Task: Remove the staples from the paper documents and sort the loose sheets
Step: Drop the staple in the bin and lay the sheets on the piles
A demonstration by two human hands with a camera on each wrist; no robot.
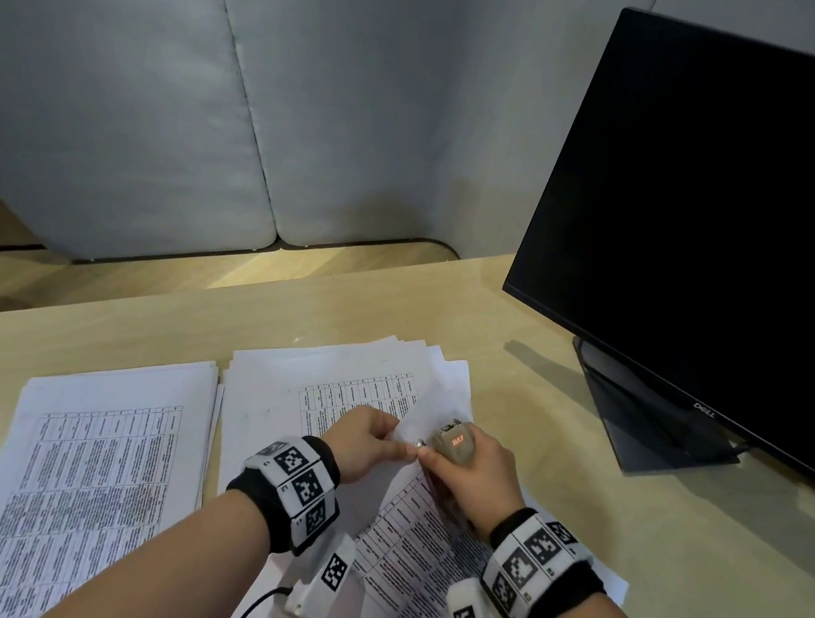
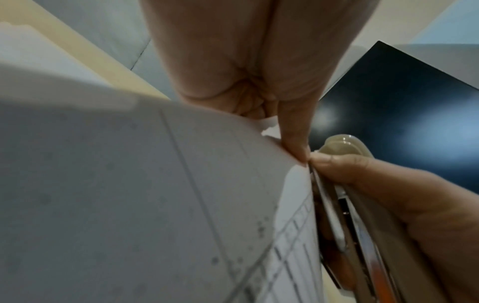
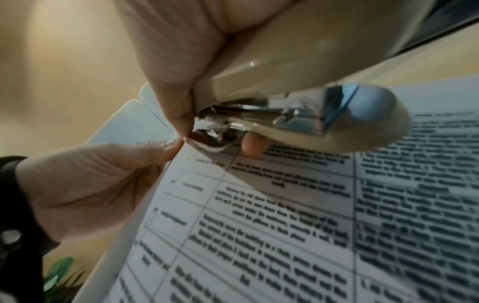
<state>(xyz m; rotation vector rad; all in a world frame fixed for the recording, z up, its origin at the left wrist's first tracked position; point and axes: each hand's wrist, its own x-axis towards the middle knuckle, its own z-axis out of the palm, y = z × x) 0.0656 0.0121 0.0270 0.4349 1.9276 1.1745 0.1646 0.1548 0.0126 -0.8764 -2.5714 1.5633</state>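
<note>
My left hand [image 1: 370, 441] pinches the raised corner of a stapled document [image 1: 420, 549] that lies printed side up over the middle pile. In the left wrist view the left fingers [image 2: 293, 141] hold that corner of the document [image 2: 155, 194]. My right hand [image 1: 468, 477] grips a beige stapler [image 1: 452, 447] with an orange label, its metal tail tip at the pinched corner. The right wrist view shows the stapler [image 3: 298, 82], its chrome end against the paper's corner [image 3: 189, 143] and the left hand [image 3: 103, 174] beside it.
A second pile of printed sheets [image 1: 88, 474] lies at the left on the pale wooden desk [image 1: 541, 378]. More loose sheets [image 1: 334, 377] fan out under the held document. A dark monitor [image 1: 717, 220] on its stand [image 1: 650, 418] fills the right. Grey padded panels [image 1: 164, 95] close the back.
</note>
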